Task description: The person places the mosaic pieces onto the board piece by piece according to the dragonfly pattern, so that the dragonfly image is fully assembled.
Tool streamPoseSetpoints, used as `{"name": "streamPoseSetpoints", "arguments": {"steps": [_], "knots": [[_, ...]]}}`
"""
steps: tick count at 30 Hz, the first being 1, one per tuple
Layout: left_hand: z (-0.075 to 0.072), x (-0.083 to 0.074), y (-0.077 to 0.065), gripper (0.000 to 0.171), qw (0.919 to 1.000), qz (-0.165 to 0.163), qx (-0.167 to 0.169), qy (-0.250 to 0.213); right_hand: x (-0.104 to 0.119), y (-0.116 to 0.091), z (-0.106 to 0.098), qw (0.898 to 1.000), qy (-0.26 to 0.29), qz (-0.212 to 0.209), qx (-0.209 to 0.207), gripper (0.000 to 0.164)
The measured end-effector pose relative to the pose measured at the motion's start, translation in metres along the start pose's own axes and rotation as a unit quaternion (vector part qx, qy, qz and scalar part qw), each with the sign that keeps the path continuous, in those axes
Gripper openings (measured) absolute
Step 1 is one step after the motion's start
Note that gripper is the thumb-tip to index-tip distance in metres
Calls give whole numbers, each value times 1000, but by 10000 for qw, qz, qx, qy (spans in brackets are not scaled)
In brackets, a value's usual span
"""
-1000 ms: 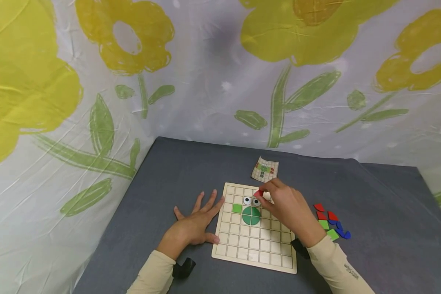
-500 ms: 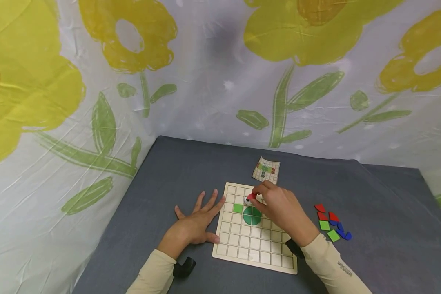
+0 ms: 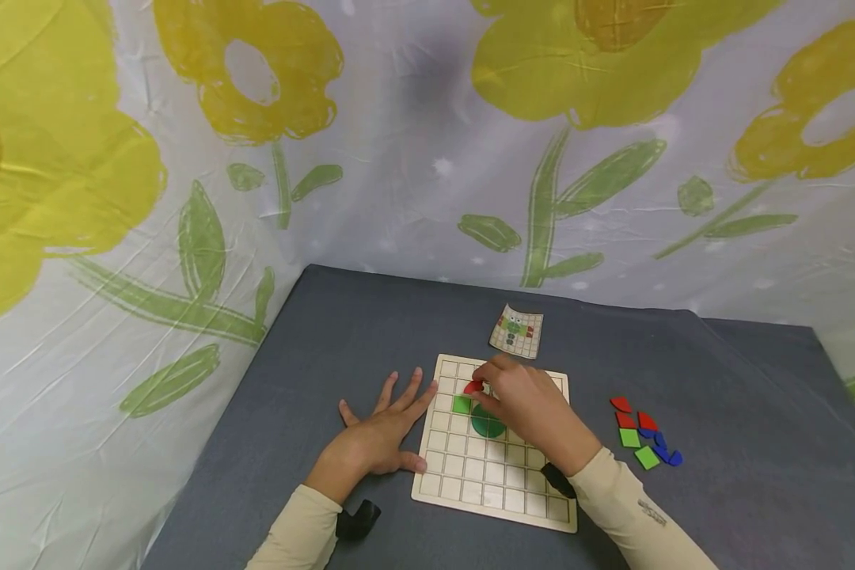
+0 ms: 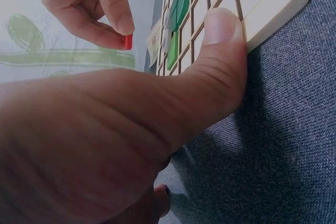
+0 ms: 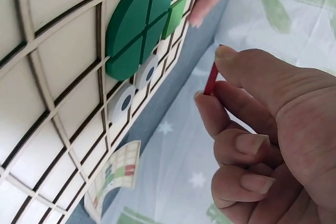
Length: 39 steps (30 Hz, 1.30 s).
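My right hand pinches a red quarter-circle tile between thumb and index finger, raised over the upper part of the wooden grid board. In the right wrist view the red tile is seen edge-on, apart from the board. A dark green circle of quarter pieces, a light green square and two eye discs sit in the grid. My left hand lies spread at the board's left edge, its thumb resting on the rim and its other fingers on the cloth.
A small picture card with a grid design lies behind the board. On the right, loose red tiles, green square tiles and blue pieces lie on the dark cloth. A flowered curtain rises behind the table.
My right hand has moved left across the board's top with the red tile, from over the right eye disc to above the light green square. My left hand stays in place.
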<state>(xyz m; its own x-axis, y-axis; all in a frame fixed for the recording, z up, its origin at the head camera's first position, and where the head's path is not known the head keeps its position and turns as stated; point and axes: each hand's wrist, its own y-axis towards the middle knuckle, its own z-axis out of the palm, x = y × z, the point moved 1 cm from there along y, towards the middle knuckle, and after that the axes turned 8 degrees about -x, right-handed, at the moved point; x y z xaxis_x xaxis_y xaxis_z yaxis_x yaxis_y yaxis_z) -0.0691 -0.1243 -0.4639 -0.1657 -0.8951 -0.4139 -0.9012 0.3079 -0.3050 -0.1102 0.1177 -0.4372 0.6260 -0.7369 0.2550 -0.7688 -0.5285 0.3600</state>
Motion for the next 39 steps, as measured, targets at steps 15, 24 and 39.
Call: {"name": "streamPoseSetpoints", "arguments": {"steps": [15, 24, 39], "knots": [[-1, 1, -1, 119, 10000, 7, 8, 35, 19, 10, 15, 9989, -184, -211, 369, 21], [-1, 0, -2, 119, 10000, 7, 19, 46, 26, 17, 23, 9962, -599, -223, 586, 18], [0, -1, 0, 119, 9999, -43, 38, 104, 34, 25, 34, 9933, -823, -283, 762, 15]]}}
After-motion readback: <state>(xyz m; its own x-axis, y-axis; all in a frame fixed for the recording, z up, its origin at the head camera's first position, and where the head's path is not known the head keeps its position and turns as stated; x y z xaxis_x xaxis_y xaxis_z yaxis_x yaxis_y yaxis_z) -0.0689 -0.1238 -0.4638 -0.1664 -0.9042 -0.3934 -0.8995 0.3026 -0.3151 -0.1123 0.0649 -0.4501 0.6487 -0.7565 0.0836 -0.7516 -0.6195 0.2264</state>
